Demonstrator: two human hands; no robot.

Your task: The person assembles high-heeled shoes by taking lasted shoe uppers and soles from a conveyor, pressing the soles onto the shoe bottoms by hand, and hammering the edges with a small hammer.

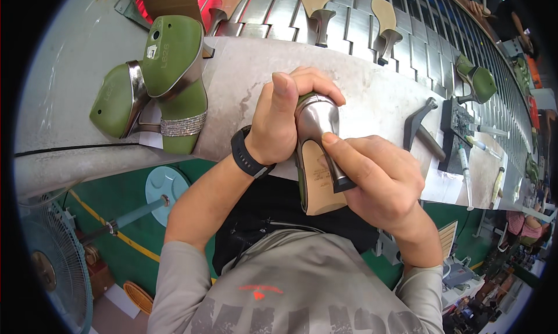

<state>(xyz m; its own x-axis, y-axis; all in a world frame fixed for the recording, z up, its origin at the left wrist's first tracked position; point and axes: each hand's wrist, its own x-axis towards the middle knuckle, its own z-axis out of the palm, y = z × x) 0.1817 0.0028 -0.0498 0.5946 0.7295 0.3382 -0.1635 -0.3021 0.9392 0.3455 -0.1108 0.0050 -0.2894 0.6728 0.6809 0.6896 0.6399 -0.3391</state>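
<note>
A high-heeled shoe (pixel 318 123) with a metallic silver heel and a tan sole is between my hands, sole up, over the near edge of the bench. My left hand (pixel 278 116), with a black band at the wrist, is closed round its heel end, thumb raised. The fingers of my right hand (pixel 381 180) grip the slim heel, with the thumb pressed near where it meets the sole. A bit of green shows along the shoe's left side. To the left lie green shoe lasts (pixel 174 55) wearing silver sandal straps, one strap covered in sparkling stones (pixel 183 125).
A hammer (pixel 415 124) lies right of my hands, beside a black block (pixel 456 127) and several syringes (pixel 465 170). Beyond the bench (pixel 250 61), a slatted metal conveyor (pixel 351 29) carries more heeled shoes (pixel 385 26). A fan (pixel 55 270) stands lower left, near a light-blue round stool (pixel 163 186).
</note>
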